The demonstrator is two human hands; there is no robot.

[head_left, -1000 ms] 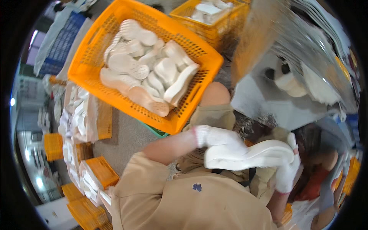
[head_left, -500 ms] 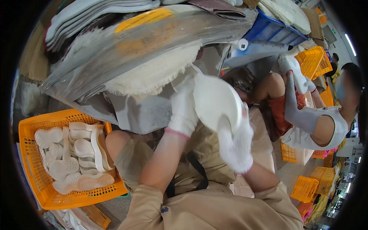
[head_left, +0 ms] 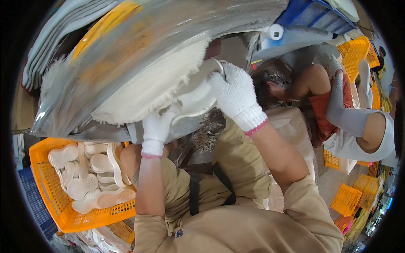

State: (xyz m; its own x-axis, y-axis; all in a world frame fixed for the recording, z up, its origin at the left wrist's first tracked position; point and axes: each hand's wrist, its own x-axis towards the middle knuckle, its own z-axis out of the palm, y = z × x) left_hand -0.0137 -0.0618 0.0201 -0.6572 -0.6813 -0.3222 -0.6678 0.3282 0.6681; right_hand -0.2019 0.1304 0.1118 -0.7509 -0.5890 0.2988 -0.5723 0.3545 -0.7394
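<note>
A white moulded insole (head_left: 197, 100) is held in both hands, sloping from lower left to upper right. My left hand (head_left: 157, 128), in a white knit glove, is closed on its lower left end. At the upper right end my right hand (head_left: 236, 93), gloved alike, grips it with the thumb on the near side. Right beside the insole is the frayed edge of a big white cloth buffing wheel (head_left: 154, 82); whether they touch I cannot tell. A grey hood wrapped in clear plastic (head_left: 130, 52) covers the wheel's top.
An orange basket (head_left: 86, 219) of similar white insoles stands at my left. Shavings (head_left: 206, 137) lie below the wheel. A blue crate (head_left: 306, 19) sits at the back right. Close on the right another person (head_left: 354, 126) in a white top sits working; orange crates (head_left: 346, 199) stand behind.
The insole has moved forward and left, from above my lap to the buffing wheel's edge, and turned. My left hand went left and down, my right hand up and forward. The view has shifted.
</note>
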